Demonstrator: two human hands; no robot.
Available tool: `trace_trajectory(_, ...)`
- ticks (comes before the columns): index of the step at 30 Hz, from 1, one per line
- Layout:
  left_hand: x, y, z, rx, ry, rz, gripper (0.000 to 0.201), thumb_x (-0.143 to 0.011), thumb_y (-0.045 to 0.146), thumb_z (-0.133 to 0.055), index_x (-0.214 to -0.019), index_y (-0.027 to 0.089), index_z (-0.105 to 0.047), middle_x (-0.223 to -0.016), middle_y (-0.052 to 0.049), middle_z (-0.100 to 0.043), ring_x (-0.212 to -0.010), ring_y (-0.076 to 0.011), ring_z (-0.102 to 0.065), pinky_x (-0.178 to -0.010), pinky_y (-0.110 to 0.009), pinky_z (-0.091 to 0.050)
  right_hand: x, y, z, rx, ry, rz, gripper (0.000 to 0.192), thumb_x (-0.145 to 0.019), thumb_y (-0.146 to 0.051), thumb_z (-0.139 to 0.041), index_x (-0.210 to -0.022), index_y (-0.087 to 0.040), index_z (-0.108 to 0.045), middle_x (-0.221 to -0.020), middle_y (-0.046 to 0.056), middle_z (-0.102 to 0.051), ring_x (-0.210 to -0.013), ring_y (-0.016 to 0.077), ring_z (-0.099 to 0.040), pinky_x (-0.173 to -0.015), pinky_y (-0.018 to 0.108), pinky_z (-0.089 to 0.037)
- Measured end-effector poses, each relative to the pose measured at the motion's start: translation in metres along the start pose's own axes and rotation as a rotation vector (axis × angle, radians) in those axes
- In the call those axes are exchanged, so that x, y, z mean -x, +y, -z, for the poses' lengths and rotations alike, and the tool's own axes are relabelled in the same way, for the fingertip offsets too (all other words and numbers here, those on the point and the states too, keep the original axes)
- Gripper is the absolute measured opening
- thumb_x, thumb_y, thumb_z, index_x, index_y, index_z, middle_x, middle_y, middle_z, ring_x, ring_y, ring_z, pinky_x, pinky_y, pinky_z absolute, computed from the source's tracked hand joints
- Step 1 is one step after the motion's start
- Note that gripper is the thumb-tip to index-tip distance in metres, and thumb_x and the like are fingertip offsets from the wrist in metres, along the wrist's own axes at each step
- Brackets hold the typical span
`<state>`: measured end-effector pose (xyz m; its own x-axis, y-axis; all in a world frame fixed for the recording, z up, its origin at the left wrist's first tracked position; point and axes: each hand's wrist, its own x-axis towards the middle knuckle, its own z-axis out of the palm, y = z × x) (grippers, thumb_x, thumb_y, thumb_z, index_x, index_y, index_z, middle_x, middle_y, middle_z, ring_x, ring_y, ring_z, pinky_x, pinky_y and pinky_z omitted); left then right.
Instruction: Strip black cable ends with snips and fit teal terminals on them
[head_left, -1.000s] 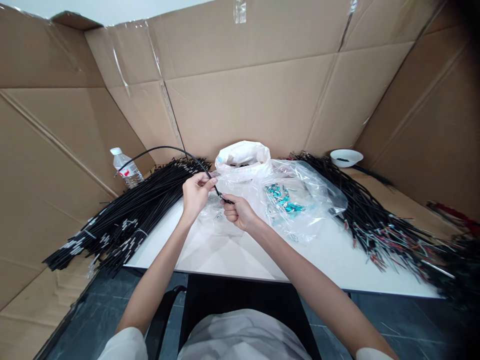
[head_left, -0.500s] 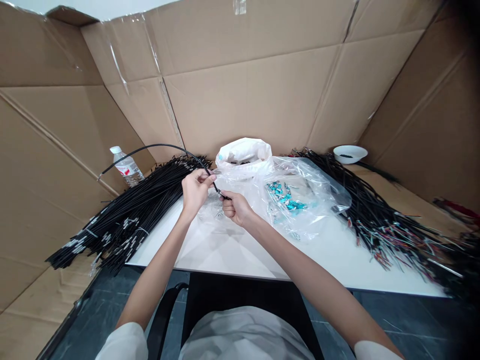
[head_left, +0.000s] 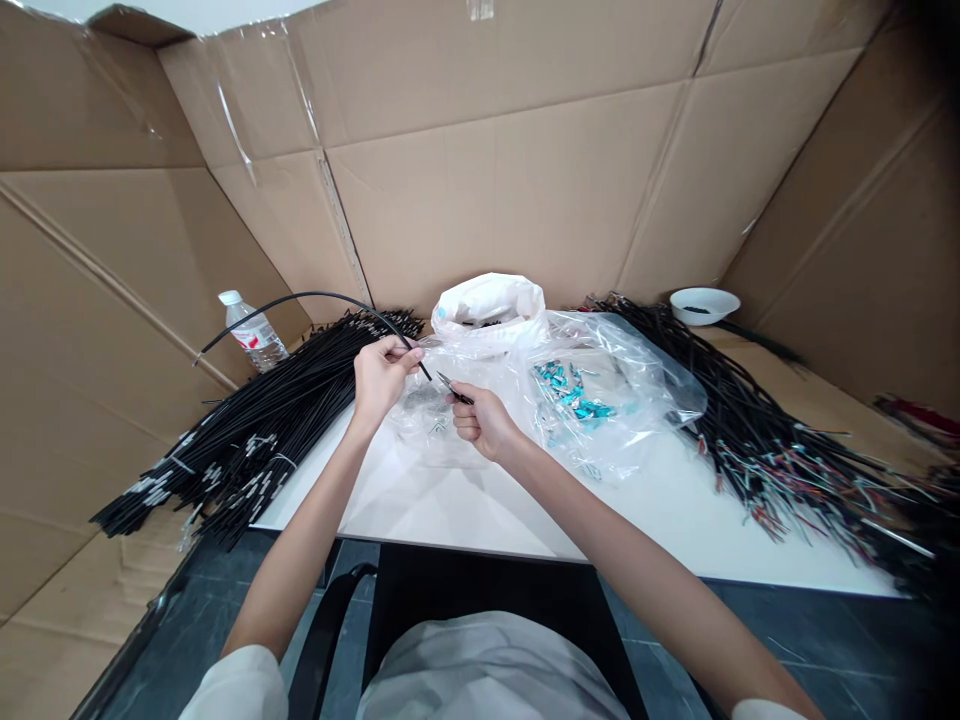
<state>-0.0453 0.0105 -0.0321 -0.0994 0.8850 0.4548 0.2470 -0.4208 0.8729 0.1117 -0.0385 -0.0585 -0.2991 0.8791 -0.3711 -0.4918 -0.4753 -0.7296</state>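
Note:
Pinched in my left hand (head_left: 384, 375) is a black cable (head_left: 300, 294), which arches up and over to the left. Its near end sticks out a short way past my fingertips, pointing down and right. My right hand (head_left: 482, 420) is closed around small tweezers (head_left: 454, 388), their pointed metal tip aimed at the cable's end. A small gap separates the tip from the cable. Under both hands lies clear plastic sheeting (head_left: 495, 385) on the white table (head_left: 450, 510). Parts of the tweezers are hidden by my fingers.
Bundled black cables (head_left: 300, 400) fill the left side, beside a water bottle (head_left: 253, 332). At the back sits a white bag (head_left: 491, 300). Small teal parts (head_left: 574, 392) lie in clear plastic. Cables with bare coloured wires (head_left: 757, 440) and a white bowl (head_left: 705, 305) are right. Cardboard walls (head_left: 510, 190) surround the table.
The tweezers have come away from the cable's end, leaving a gap. My left hand has shifted slightly left with the cable, and my right hand slightly right.

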Motion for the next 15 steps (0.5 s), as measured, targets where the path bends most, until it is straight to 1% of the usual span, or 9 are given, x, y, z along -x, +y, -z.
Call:
trace_trajectory(3,-0.0008,0.0007,0.0013,0.017,0.019,-0.008,0.027,-0.065,0.035,-0.08,-0.06,0.016,-0.062,-0.075,-0.003,-0.07,-0.064,-0.0151,-0.065,-0.062,-0.027,-0.06,0.006,0.0041,0.0028,0.022,0.013,0.028,0.033,-0.1,-0.031,-0.051,-0.07,-0.018,-0.049,-0.044,-0.014,-0.019,-0.038,0.0043,-0.007,-0.034,0.017,-0.007)
trace_trajectory(6,-0.0007,0.0022,0.0021,0.027,0.036,-0.012,0.028,-0.064,0.036,-0.08,-0.06,0.016,-0.061,-0.075,-0.003,-0.069,-0.063,-0.0145,-0.064,-0.061,-0.026,-0.059,0.0095,0.008,0.0035,0.037,0.031,0.057,0.032,-0.098,-0.03,-0.054,-0.069,-0.018,-0.05,-0.044,-0.014,-0.019,-0.038,0.004,-0.007,-0.035,0.018,-0.006)
trace_trajectory(10,0.0006,0.0044,0.0015,0.034,0.036,-0.016,0.028,-0.065,0.037,-0.08,-0.062,0.016,-0.063,-0.073,-0.003,-0.068,-0.063,-0.0145,-0.064,-0.061,-0.026,-0.059,0.0101,0.0097,0.0003,0.043,0.045,0.09,0.033,-0.1,-0.027,-0.049,-0.068,-0.018,-0.049,-0.043,-0.014,-0.019,-0.038,0.0038,-0.007,-0.036,0.017,-0.006)
trace_trajectory(12,0.0016,0.0052,0.0008,0.037,0.03,-0.016,0.029,-0.065,0.038,-0.081,-0.062,0.016,-0.063,-0.077,-0.004,-0.07,-0.065,-0.0147,-0.064,-0.063,-0.026,-0.059,0.0089,0.0092,-0.0022,0.042,0.044,0.098,0.034,-0.101,-0.027,-0.047,-0.068,-0.017,-0.049,-0.043,-0.014,-0.019,-0.038,0.0038,-0.007,-0.036,0.017,-0.006)
trace_trajectory(15,0.0031,0.006,-0.0004,0.041,0.023,-0.011,0.031,-0.065,0.039,-0.081,-0.063,0.016,-0.062,-0.083,-0.005,-0.072,-0.067,-0.0149,-0.066,-0.064,-0.027,-0.06,0.0053,0.0079,-0.0052,0.035,0.043,0.108,0.033,-0.1,-0.028,-0.051,-0.068,-0.018,-0.049,-0.044,-0.014,-0.02,-0.039,0.0038,-0.007,-0.036,0.018,-0.006)
